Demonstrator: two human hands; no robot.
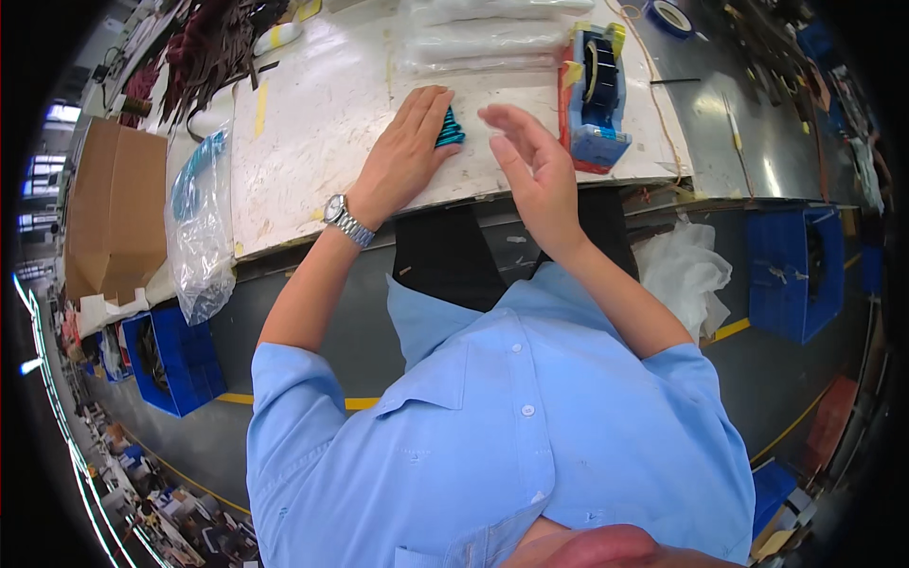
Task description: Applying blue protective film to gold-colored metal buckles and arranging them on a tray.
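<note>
My left hand [402, 142] lies flat on the white worktop, its fingers stretched out and pressed over a small teal-and-black striped bundle [450, 131]. Only the bundle's right end shows, between my index finger and thumb; the rest is hidden under the palm. A short way to the right, my right hand [540, 170] is raised near the table's front edge, open, with the thumb apart from the loosely curved fingers and nothing in it. Beside it on the right stands a blue tape dispenser [599, 104] with a dark roll of tape.
Clear plastic bags [488, 43] lie at the back. At the left are a bag with teal items [201, 227], a cardboard box [118, 208] and dark reddish strips [213, 57]. Blue bins [175, 360] stand below on both sides. A tape roll [670, 17] lies far right.
</note>
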